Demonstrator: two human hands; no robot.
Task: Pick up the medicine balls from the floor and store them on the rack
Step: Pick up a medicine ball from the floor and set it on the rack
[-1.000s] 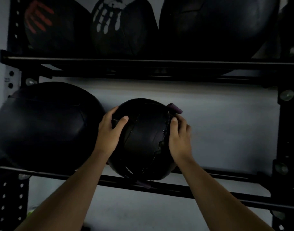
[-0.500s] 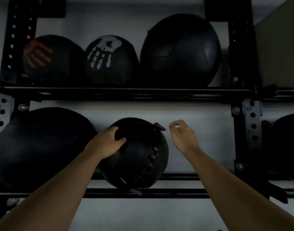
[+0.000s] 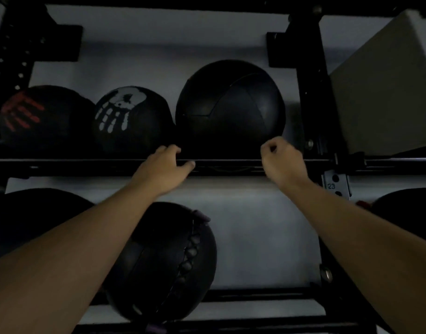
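A black laced medicine ball [image 3: 168, 263] rests on the lower rails of the black rack [image 3: 310, 97], beside a larger black ball [image 3: 33, 213] at the left. My left hand [image 3: 161, 168] is raised in front of the upper rail [image 3: 62, 162], fingers loosely curled and empty. My right hand [image 3: 283, 160] hovers at the same height, fingers curled in, holding nothing. On the upper shelf sit a big plain black ball [image 3: 231, 107], a ball with a white handprint [image 3: 132, 119] and a ball with a red handprint [image 3: 38, 116].
A grey box-like object [image 3: 385, 92] stands at the upper right beyond the rack's upright. Another dark ball [image 3: 409, 208] shows at the right edge on the lower level. A pale wall lies behind the rack.
Both hands have let go of the laced ball and risen to the upper rail's height. The view has tilted up, so the laced ball now sits lower in the frame.
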